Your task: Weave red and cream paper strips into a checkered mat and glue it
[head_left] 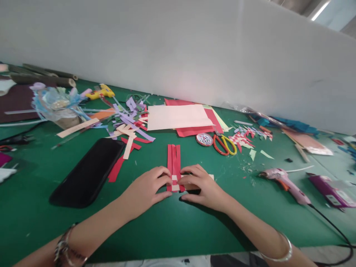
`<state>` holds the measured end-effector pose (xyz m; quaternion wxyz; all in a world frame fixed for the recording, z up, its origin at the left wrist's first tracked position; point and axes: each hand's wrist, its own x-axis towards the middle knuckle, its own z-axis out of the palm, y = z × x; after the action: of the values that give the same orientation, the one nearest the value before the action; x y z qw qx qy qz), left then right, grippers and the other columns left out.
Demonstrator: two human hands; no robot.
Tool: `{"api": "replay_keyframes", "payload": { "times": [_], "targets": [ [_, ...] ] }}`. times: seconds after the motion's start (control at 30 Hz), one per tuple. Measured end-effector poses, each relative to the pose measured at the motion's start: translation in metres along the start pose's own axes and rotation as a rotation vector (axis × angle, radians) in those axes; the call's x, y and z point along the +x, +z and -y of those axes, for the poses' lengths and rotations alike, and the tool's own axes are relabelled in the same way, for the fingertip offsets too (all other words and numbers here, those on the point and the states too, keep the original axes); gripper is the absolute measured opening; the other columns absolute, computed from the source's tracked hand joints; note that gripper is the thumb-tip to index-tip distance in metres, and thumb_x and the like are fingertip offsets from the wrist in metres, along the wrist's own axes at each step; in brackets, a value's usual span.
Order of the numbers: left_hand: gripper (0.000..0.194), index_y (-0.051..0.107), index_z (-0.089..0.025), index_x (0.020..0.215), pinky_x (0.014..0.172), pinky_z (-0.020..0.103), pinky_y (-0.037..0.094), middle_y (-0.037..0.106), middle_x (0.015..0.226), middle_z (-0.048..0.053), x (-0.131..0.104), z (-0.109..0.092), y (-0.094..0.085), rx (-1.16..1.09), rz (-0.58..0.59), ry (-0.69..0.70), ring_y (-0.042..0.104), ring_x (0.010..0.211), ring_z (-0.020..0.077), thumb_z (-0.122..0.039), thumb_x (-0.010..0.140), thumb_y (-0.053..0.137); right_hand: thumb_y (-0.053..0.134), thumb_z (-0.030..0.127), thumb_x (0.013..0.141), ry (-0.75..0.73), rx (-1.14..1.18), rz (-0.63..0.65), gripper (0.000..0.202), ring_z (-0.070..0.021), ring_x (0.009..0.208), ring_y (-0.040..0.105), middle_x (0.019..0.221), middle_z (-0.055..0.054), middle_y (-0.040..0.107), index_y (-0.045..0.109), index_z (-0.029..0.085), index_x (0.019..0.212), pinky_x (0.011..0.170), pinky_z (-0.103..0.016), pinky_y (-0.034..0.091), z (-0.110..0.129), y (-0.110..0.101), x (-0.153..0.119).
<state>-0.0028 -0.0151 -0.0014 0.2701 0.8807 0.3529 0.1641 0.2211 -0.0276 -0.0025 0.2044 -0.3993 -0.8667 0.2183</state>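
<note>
In the front middle of the table lies a small piece of woven paper strips (174, 163). Its red strips run away from me, and pale pink ones cross them near my end in a checkered pattern. My left hand (155, 183) grips its left edge, fingertips and thumb resting on the red paper. On the other side, my right hand (201, 185) has its fingers curled over the pale cross strips, partly hiding them. A pale strip end (211, 177) pokes out behind the right hand.
A black phone (87, 172) lies left, by a heap of paper strips (128, 118). Behind are pale pink sheets (178, 116), scissors (224, 144) and a round tin (204, 139). A pink glue gun (287, 183) with its cord lies right; a yellow one (101, 92) sits far left.
</note>
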Motion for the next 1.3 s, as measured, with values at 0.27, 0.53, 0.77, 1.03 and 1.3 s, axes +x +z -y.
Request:
{"api": "replay_keyframes", "payload": {
  "times": [0.27,0.53,0.77,1.03,1.3],
  "targets": [
    [0.013,0.058,-0.02,0.09,0.075,0.03,0.044,0.054,0.097,0.003,0.0014,-0.0011,0.004,0.048,-0.023,0.0,0.053,0.087,0.0187,-0.031,0.084,0.055,0.064,0.035,0.076,0.084,0.042,0.031,0.029,-0.0184,0.097,0.05,0.105,-0.007,0.053,0.06,0.022,0.101,0.085,-0.033,0.044,0.0022,-0.0022,-0.0014],
    [0.012,0.057,-0.019,0.087,0.074,0.032,0.042,0.054,0.092,0.003,0.0062,-0.0058,0.0055,0.076,-0.024,-0.006,0.05,0.085,0.0192,-0.03,0.085,0.055,0.064,0.036,0.075,0.103,0.051,0.029,0.027,-0.0188,0.096,0.049,0.103,-0.006,0.053,0.061,0.023,0.098,0.085,-0.034,0.043,0.0046,-0.0027,0.0002],
    [0.012,0.056,-0.018,0.083,0.074,0.032,0.041,0.053,0.091,0.003,0.0067,-0.0074,0.0055,0.074,-0.034,-0.017,0.05,0.085,0.0193,-0.03,0.085,0.055,0.063,0.028,0.077,0.132,0.063,0.008,0.021,-0.0174,0.094,0.047,0.101,-0.004,0.052,0.06,0.022,0.097,0.085,-0.033,0.04,0.0065,0.0013,0.0008],
    [0.011,0.056,-0.019,0.084,0.075,0.031,0.041,0.052,0.092,0.003,0.0071,-0.0062,0.0059,0.047,-0.038,-0.008,0.05,0.086,0.0188,-0.029,0.084,0.054,0.063,0.03,0.076,0.112,0.023,0.013,0.021,-0.0175,0.091,0.048,0.1,-0.005,0.054,0.06,0.022,0.095,0.083,-0.034,0.04,0.0088,0.0003,0.0031],
    [0.017,0.059,-0.019,0.08,0.071,0.031,0.04,0.054,0.088,0.002,0.0092,-0.0081,0.0066,0.123,-0.057,0.019,0.05,0.081,0.0185,-0.033,0.087,0.05,0.064,0.03,0.077,0.053,-0.007,0.044,0.019,-0.0175,0.091,0.049,0.102,-0.005,0.056,0.061,0.021,0.093,0.081,-0.033,0.042,0.0059,-0.0036,0.0042]
  ]
}}
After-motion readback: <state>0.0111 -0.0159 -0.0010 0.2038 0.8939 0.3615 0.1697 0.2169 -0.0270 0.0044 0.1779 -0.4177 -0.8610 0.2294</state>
